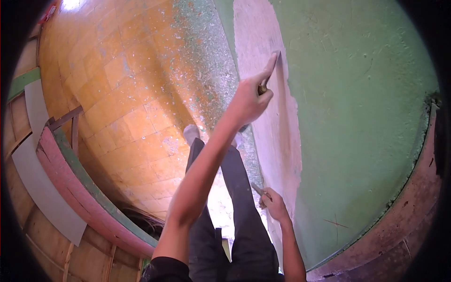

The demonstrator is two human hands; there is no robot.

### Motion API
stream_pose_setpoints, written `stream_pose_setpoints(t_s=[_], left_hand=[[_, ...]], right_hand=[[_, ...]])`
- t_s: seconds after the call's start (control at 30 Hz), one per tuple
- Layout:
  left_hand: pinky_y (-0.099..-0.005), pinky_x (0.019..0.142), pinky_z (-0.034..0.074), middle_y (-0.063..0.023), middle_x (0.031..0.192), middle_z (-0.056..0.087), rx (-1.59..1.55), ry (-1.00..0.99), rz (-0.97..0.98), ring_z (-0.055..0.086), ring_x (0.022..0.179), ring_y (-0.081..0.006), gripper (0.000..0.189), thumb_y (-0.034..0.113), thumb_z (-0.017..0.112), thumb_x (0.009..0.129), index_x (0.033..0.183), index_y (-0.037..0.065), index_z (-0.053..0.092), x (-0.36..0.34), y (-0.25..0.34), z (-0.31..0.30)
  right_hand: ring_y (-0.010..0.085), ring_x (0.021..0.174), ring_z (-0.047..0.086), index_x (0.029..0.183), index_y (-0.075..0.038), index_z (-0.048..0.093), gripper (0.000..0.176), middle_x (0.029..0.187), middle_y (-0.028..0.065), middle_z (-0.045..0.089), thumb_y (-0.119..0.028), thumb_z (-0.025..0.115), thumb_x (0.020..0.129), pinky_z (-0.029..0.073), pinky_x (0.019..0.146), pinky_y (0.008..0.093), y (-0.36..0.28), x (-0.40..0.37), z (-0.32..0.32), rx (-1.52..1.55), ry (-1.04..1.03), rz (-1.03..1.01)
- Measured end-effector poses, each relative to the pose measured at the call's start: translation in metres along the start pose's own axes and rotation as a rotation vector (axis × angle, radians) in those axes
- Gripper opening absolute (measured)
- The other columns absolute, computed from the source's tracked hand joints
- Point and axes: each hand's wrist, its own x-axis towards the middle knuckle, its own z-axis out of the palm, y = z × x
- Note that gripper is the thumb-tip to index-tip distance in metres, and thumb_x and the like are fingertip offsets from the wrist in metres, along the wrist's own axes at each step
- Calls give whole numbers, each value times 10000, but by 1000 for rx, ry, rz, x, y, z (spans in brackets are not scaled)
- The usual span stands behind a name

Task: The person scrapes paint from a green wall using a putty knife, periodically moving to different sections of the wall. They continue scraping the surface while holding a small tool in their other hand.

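Observation:
My left hand (250, 101) is stretched out to the wall, closed around a scraper (262, 89) with the index finger laid along it. Its dark blade edge touches the pale strip (256, 33) on the green wall (347, 94). Lower down, close to the same strip, my right hand (275, 204) is closed on a narrow grey tool (257, 189). Only one end of that tool sticks out past the fingers, so its kind does not show. Ragged edges of green paint border the pale strip.
Paint flakes (206, 70) lie thick on the orange tiled floor (117, 94) along the wall's foot. My legs (239, 188) stand close to the wall. At left is a curved pink and green wooden edge (70, 178). A brownish ledge (399, 225) borders the wall at right.

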Motion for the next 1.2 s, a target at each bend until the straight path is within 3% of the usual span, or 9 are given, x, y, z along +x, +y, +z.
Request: stream_pose_setpoints(t_s=[0.17, 0.3, 0.47, 0.53, 0.6, 0.73, 0.83, 0.93, 1.2], left_hand=[[-326, 616, 452, -70, 632, 401, 15, -36, 137, 468, 610, -147, 801, 47, 618, 840, 1565, 258, 353, -60, 17, 33], [-338, 605, 429, -91, 666, 371, -69, -13, -43, 405, 613, -134, 801, 45, 587, 847, 1573, 224, 302, -3, 36, -8], [-336, 587, 434, -178, 661, 487, -224, -3, 14, 422, 568, -147, 841, -42, 544, 795, 1573, 202, 340, -65, 27, 51], [-322, 615, 428, -70, 644, 375, -86, 36, 43, 413, 616, -111, 829, 23, 577, 829, 1582, 247, 312, -58, 30, 41], [-321, 607, 425, -60, 636, 389, -46, 71, -14, 415, 607, -111, 823, 30, 580, 830, 1579, 234, 307, -2, 33, 4], [-355, 586, 438, -206, 680, 482, -101, 90, -4, 449, 592, -161, 710, 19, 579, 823, 1509, 115, 427, -14, 23, 19], [-341, 592, 437, -168, 677, 478, -65, 63, 103, 442, 598, -145, 802, -24, 555, 807, 1563, 150, 352, -56, 35, 38], [-345, 626, 428, -72, 669, 354, -82, 106, -34, 386, 610, -145, 843, 20, 585, 827, 1583, 253, 295, 10, 35, 1], [-313, 645, 457, -94, 634, 368, -40, -3, 50, 412, 604, -162, 859, 21, 578, 812, 1579, 301, 312, -46, 27, 24]], right_hand=[[130, 714, 632, 1183, 17, 567, 222, 821, 64, 641, -124, 512, 1022, 539, 679, 292, -13, -4, -3, -15, -8, -15], [132, 722, 633, 1188, 12, 562, 225, 825, 59, 639, -135, 515, 1025, 539, 678, 293, -3, -2, -8, 6, -4, -9], [137, 724, 635, 1173, 18, 570, 252, 816, 66, 637, -174, 504, 1024, 545, 692, 298, -9, -2, -5, -41, -9, 27], [143, 722, 637, 1170, 21, 570, 255, 816, 72, 636, -178, 509, 1023, 548, 685, 304, -13, -7, -4, -44, -37, 6], [144, 722, 637, 1173, 21, 568, 249, 815, 75, 636, -169, 505, 1025, 549, 681, 306, -5, -1, -6, -9, -32, 5], [146, 720, 636, 1181, 22, 565, 234, 810, 73, 635, -141, 491, 1030, 546, 681, 301, 3, 0, -9, 14, 17, -7], [144, 722, 634, 1186, 22, 562, 226, 807, 70, 633, -124, 484, 1031, 543, 686, 295, -10, -7, -12, -42, -31, 27], [142, 724, 634, 1183, 19, 565, 226, 808, 71, 634, -129, 490, 1029, 541, 683, 294, -1, -3, -19, -18, -23, 18], [143, 724, 650, 1197, 25, 580, 244, 817, 81, 655, -115, 508, 1011, 550, 683, 303, -10, 0, -24, -21, 8, -2]])
